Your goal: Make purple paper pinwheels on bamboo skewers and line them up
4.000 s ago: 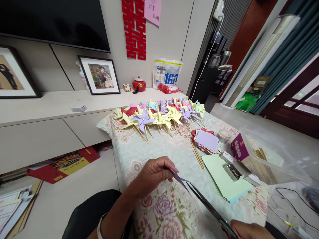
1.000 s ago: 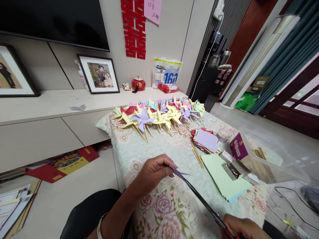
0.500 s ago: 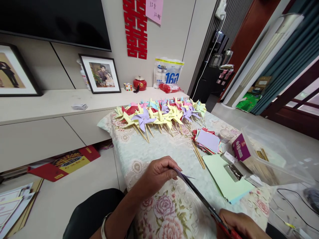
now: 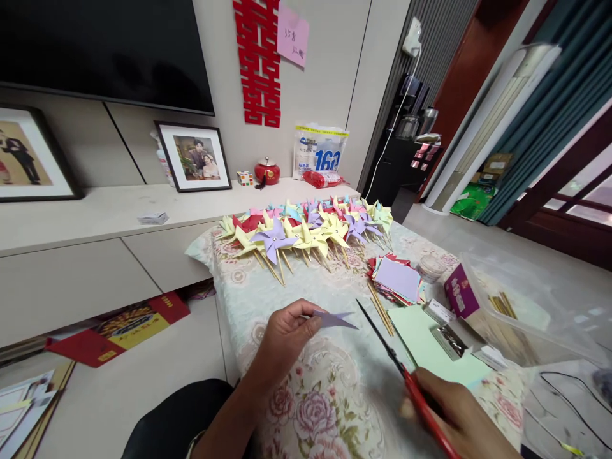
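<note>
The left hand (image 4: 285, 336) pinches a folded lilac paper piece (image 4: 335, 319) between thumb and fingertips, holding it just above the floral tablecloth (image 4: 329, 395), its pointed end aimed to the right. The right hand (image 4: 454, 414) is wrapped around the red handles of a pair of scissors (image 4: 401, 370), whose dark blades look shut together (they read as a single thin line) and point up toward the paper without touching it. Half a second ago the blades lay against the paper at the left fingertips; now the two are apart, the paper sits flatter, and the right hand has come further into view. Just past the scissor tip lie a few bamboo sticks (image 4: 381, 308), beside a pale green sheet (image 4: 425, 338) and a fanned stack of coloured paper squares (image 4: 396, 278). Further right stand a small round tub (image 4: 431, 268), a purple box (image 4: 459, 291) and a clear plastic bin (image 4: 521, 312) that holds more sticks and some pale paper. At the far end of the table a dense row of finished pinwheels (image 4: 306, 229) lies with the sticks pointing toward the person
</note>
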`<state>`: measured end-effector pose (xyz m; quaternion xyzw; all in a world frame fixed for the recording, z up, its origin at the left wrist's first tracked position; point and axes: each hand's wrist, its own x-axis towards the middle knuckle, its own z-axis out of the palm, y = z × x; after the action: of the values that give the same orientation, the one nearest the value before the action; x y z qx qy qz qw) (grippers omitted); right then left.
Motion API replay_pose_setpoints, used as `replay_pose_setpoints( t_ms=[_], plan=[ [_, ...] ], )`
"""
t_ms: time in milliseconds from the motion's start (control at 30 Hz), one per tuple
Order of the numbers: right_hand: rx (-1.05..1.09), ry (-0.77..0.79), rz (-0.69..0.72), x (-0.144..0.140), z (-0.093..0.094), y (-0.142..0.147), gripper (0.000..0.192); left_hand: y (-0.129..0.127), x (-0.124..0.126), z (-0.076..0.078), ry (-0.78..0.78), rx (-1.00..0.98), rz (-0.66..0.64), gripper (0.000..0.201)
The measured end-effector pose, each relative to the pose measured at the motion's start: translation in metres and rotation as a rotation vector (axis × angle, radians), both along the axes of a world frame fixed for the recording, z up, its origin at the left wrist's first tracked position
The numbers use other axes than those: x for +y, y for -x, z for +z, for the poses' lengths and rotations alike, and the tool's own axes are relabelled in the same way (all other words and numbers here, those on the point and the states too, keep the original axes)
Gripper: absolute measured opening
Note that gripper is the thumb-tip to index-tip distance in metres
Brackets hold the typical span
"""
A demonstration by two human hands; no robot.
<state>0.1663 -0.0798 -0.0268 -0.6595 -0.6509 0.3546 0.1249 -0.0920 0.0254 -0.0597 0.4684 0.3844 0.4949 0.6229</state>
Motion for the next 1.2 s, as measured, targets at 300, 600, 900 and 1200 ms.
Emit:
replay_pose_setpoints(
  t_ms=[300,600,900,1200],
  plan=[
    [-0.573,-0.088,-0.049,0.084,0.001,0.047,0.025,0.004,0.011,-0.001,0.083,-0.151,0.224,0.019],
    [-0.500,-0.201,-0.030,0.103,0.006,0.050,0.023,-0.009,0.012,-0.006,0.124,-0.138,0.147,0.034],
    [0.905,-0.084,-0.114,0.100,-0.040,0.048,0.055,-0.026,-0.004,-0.012,0.165,-0.042,0.064,0.039],
    [-0.310,-0.257,-0.023,0.099,-0.022,0.031,0.047,-0.027,-0.005,-0.025,0.113,0.110,0.205,0.029]
  ],
)
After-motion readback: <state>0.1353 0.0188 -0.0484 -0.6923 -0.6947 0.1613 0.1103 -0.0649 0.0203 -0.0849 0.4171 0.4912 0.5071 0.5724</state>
